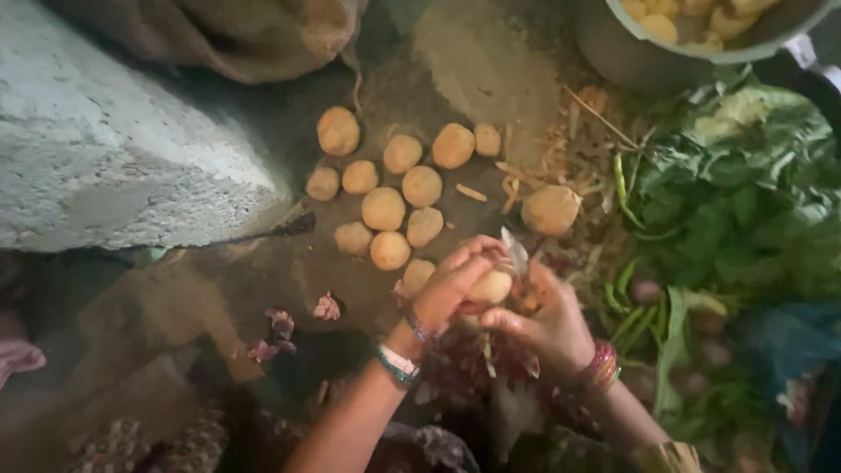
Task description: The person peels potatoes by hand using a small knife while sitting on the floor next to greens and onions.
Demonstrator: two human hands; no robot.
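Observation:
My left hand (451, 285) is curled around a pale potato (491, 286), holding it low over the ground. My right hand (547, 324) sits just to its right, fingers closed on a small blade (514, 250) whose tip pokes up above the potato. Both wrists wear bangles. Several unpeeled potatoes (385, 208) lie in a loose cluster on the dirt floor just beyond my hands, and a larger one (550, 210) rests apart to the right.
A metal pot (631, 52) with peeled potato pieces stands at the top right. Leafy greens (745, 193) and green beans lie on the right. A concrete block (114, 149) fills the left. Peel scraps (526, 175) litter the ground; a sack (245, 35) sits behind.

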